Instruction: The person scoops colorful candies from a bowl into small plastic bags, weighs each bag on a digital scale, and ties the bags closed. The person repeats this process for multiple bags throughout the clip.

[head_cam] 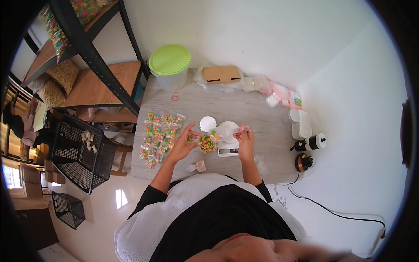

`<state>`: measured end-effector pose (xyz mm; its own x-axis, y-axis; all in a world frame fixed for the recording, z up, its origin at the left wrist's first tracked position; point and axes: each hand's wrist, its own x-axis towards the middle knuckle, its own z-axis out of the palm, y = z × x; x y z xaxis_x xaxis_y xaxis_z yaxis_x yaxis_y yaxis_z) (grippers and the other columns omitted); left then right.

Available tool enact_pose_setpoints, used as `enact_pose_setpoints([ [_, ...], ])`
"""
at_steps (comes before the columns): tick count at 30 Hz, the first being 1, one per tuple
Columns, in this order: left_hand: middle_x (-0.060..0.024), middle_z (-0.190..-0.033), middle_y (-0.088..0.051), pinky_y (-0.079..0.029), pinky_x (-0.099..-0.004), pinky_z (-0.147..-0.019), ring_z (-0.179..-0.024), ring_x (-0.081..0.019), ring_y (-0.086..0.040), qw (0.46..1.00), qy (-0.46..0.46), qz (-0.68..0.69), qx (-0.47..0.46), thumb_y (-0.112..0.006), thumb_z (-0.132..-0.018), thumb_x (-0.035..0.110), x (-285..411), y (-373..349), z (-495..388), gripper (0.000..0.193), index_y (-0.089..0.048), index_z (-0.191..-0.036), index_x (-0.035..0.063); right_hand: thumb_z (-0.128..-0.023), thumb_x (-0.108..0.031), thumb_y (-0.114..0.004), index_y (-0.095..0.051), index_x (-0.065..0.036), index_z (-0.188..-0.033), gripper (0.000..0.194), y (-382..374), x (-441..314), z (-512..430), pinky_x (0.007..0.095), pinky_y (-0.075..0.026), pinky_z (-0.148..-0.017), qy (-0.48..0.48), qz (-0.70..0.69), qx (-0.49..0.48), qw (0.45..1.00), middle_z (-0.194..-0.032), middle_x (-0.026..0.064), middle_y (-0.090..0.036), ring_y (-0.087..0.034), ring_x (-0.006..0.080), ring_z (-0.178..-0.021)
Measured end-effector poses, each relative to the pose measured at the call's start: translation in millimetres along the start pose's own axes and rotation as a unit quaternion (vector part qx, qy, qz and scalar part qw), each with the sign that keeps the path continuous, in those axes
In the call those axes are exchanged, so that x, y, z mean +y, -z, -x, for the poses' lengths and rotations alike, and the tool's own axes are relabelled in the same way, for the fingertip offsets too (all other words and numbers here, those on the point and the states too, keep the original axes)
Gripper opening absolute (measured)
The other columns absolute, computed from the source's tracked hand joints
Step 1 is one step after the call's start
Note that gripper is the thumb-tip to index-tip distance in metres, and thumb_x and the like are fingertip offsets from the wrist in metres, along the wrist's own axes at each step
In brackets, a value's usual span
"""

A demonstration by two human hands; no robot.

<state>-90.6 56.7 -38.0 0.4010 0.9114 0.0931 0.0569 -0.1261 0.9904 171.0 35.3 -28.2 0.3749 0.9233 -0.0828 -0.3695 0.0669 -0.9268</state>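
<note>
My right hand (245,136) grips the handle of a clear plastic scoop (223,131) with a few colored pieces in it, held over a white digital scale (225,151). To its left, my left hand (188,140) is beside a round tub of colorful ring-shaped pieces (208,144); small pieces show between its fingers, and whether they are in a bag is not plain. A round white lid (208,124) lies behind the tub. Filled small clear bags (160,137) lie in rows at the left. A small bundle of plastic bags (200,166) lies near the front edge.
A green-lidded bucket (170,65), a cardboard box (221,74) and plastic packets (278,93) line the back. A white container (301,124) and a power adapter (303,162) stand right. Left are a shelf (101,82), a black crate (81,154) and another person (24,126).
</note>
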Motion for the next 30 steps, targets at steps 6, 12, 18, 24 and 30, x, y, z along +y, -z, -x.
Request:
enact_pose_setpoints([
  [6,-0.0123,-0.102,-0.062,-0.046,-0.0348,-0.087,-0.095,-0.0212,-0.059,0.997,0.019,-0.067,-0.044,-0.069,-0.078,0.003,17,-30,-25,0.069,-0.036,-0.138,0.0077,-0.097,-0.025,-0.055,-0.051,-0.003,-0.108,0.025,-14,-28,1,0.027,-0.048,-0.071,0.04,0.035,0.001,0.999,-0.086,0.0054,-0.059,-0.057,0.0121,-0.074],
  [12,-0.0167,-0.1,-0.061,-0.048,-0.0384,-0.084,-0.096,-0.0308,-0.06,0.991,0.021,-0.121,-0.047,-0.069,-0.074,0.003,4,-51,-35,0.068,-0.038,-0.134,0.009,-0.097,-0.018,-0.052,-0.051,-0.002,-0.108,0.019,-24,-38,16,0.0277,-0.049,-0.071,0.117,0.191,-0.011,0.975,-0.087,0.0067,-0.059,-0.06,0.013,-0.077],
  [18,-0.0186,-0.089,-0.061,-0.051,-0.0387,-0.064,-0.072,-0.03,-0.064,0.992,-0.02,-0.125,-0.031,-0.061,-0.071,-0.004,5,-59,-33,0.066,-0.037,-0.132,0.0064,-0.096,-0.013,-0.053,-0.052,-0.001,-0.109,0.018,-32,-41,30,0.0299,-0.05,-0.071,0.181,0.293,-0.04,0.938,-0.087,0.0113,-0.064,-0.064,0.017,-0.079],
  [24,-0.0144,-0.082,-0.061,-0.051,-0.0351,-0.059,-0.067,-0.0235,-0.065,0.995,-0.012,-0.095,-0.037,-0.059,-0.073,-0.008,13,-58,-32,0.065,-0.036,-0.132,0.006,-0.094,-0.014,-0.056,-0.054,-0.001,-0.108,0.02,-46,-58,43,0.0336,-0.05,-0.071,0.23,0.376,-0.07,0.895,-0.088,0.0142,-0.065,-0.066,0.024,-0.08],
  [30,-0.0098,-0.086,-0.059,-0.05,-0.0281,-0.055,-0.07,-0.0149,-0.06,0.999,-0.004,-0.03,-0.041,-0.061,-0.077,-0.007,19,-59,-31,0.064,-0.034,-0.134,0.006,-0.094,-0.014,-0.056,-0.055,-0.001,-0.108,0.019,-51,-63,47,0.0336,-0.049,-0.073,0.276,0.364,-0.054,0.888,-0.092,0.015,-0.064,-0.065,0.0251,-0.082],
])
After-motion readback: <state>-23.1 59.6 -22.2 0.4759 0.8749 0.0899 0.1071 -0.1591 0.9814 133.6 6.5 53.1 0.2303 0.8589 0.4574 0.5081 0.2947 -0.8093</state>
